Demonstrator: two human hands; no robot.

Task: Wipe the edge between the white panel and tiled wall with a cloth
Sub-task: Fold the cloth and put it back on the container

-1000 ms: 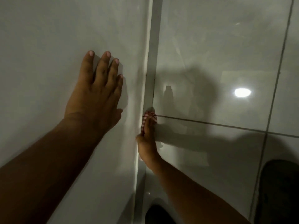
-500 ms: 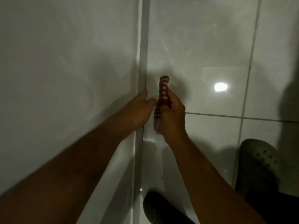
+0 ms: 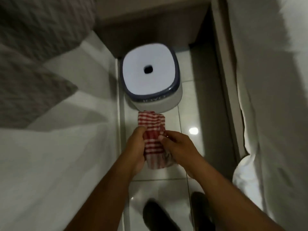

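Observation:
A red-and-white checked cloth [image 3: 152, 139] hangs bunched between both hands above the glossy tiled surface [image 3: 168, 185]. My left hand [image 3: 135, 147] grips its left side, thumb on top. My right hand [image 3: 179, 148] pinches its right side. The white panel [image 3: 55, 164] fills the left of the view, and its edge [image 3: 119, 130] against the tiles runs just left of my left hand. Neither hand nor the cloth touches that edge.
A white square stool [image 3: 149, 80] with a dark rim and a centre hole stands just beyond the cloth. Grey textured fabric [image 3: 33, 64] lies over the panel at upper left. White curtain-like fabric [image 3: 275, 114] hangs on the right. Two dark shoes [image 3: 160, 217] show at the bottom.
The view has swung away from the seam toward the stool. My left hand left the panel and joined the right hand on the cloth, which is now spread wider between both hands.

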